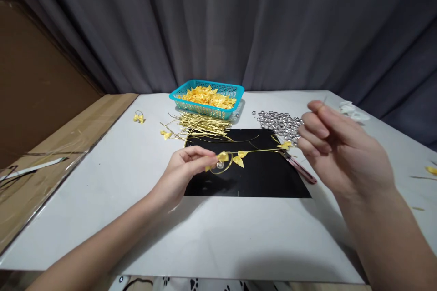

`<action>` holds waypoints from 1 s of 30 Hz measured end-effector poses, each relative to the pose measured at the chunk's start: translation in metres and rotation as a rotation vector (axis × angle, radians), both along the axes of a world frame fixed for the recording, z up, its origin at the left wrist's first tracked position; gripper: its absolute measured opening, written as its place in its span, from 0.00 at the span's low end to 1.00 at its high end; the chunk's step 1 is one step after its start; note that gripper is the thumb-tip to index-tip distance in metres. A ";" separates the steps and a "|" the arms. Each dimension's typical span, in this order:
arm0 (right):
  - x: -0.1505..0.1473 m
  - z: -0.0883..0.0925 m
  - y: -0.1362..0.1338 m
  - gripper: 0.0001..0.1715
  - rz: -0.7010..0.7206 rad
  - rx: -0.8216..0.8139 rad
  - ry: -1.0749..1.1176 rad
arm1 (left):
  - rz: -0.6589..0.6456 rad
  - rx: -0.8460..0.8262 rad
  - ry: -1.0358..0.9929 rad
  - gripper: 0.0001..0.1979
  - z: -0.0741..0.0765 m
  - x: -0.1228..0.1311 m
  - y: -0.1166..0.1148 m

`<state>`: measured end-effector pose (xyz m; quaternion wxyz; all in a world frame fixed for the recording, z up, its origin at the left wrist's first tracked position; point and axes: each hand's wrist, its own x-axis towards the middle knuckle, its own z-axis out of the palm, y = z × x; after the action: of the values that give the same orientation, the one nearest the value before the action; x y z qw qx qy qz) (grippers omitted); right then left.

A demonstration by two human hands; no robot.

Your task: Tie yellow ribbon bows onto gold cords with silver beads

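Note:
My left hand (193, 160) pinches a gold wire ornament (222, 157), which has a curled loop, yellow ribbon leaves and a shiny silver bead. From it a straight gold wire (256, 150) runs right, with small yellow leaves (240, 158) beside it. My right hand (336, 141) is raised above the right side of the table, thumb and forefinger closed together. A faint thin strand (325, 98) shows at those fingertips; its kind and its other end cannot be made out. Scissors (302, 170) with pinkish handles lie below and left of the right hand, partly on a black mat (246, 182).
A turquoise basket (173, 96) of yellow ribbon leaves stands at the back. Before it lies a bundle of gold wires (205, 123). Silver beads (278, 122) are scattered at the right. A looped bow piece (138, 118) lies on the left. Cardboard (112, 104) borders the white table (205, 236).

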<state>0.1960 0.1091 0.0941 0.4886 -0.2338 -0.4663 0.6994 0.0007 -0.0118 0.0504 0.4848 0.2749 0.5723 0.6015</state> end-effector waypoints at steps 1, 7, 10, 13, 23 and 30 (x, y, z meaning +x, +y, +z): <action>-0.001 -0.002 0.000 0.08 -0.006 0.022 -0.034 | 0.023 0.008 -0.019 0.05 0.000 -0.001 0.000; -0.005 -0.009 0.004 0.06 -0.155 0.171 -0.084 | -0.077 -0.083 -0.017 0.04 -0.004 0.001 0.002; -0.004 -0.010 0.006 0.07 -0.160 0.153 -0.068 | -0.114 -0.087 0.004 0.05 -0.008 0.001 0.003; -0.005 -0.012 0.008 0.06 -0.163 0.160 -0.071 | -0.143 -0.070 0.026 0.06 -0.008 0.000 0.004; -0.009 -0.014 0.006 0.06 -0.155 0.236 -0.120 | -0.442 -0.019 0.296 0.08 -0.003 0.010 -0.002; -0.004 -0.012 -0.002 0.04 -0.074 0.340 -0.163 | -0.507 -0.049 0.329 0.05 -0.008 0.006 -0.002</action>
<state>0.1917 0.1072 0.0821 0.5071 -0.2208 -0.6070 0.5706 0.0069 -0.0142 0.0427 0.5268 0.4910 0.5706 0.3948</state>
